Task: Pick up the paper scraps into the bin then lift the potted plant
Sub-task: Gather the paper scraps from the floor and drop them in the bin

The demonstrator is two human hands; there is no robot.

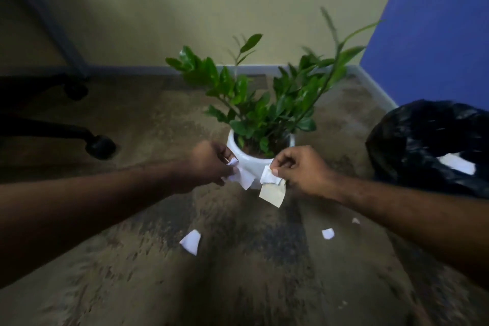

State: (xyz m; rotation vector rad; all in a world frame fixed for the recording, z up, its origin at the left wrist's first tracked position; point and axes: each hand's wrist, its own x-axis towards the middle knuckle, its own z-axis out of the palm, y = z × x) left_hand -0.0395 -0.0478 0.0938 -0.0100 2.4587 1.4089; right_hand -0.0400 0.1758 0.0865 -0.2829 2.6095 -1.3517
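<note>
- At frame centre, head view: left hand [209, 164] pinched shut on a white paper scrap [242, 176], right hand [299, 169] pinched shut on another scrap [271, 188], both just in front of the white pot [247, 159] of the potted plant [264, 103].
- Lower middle on the carpeted floor [132, 259]: three loose scraps yet to gather, a large one [190, 241], a smaller one [328, 233], and a tiny one [356, 220].
- At right edge: bin [434, 145] lined with a black bag, one white piece [456, 164] already inside.
- Risks, as judged: thin pinch grips could drop a scrap on the way to the bin; tiny bits easily overlooked against mottled carpet; sleeves or forearms brushing leaves could tip the pot.
- Hard to tell: whether each hand holds one scrap or several; bin cut off at right; pot base hidden behind hands and paper; pale flecks at lower right too small to name; dark chair base [100, 146] at left partly cropped.
</note>
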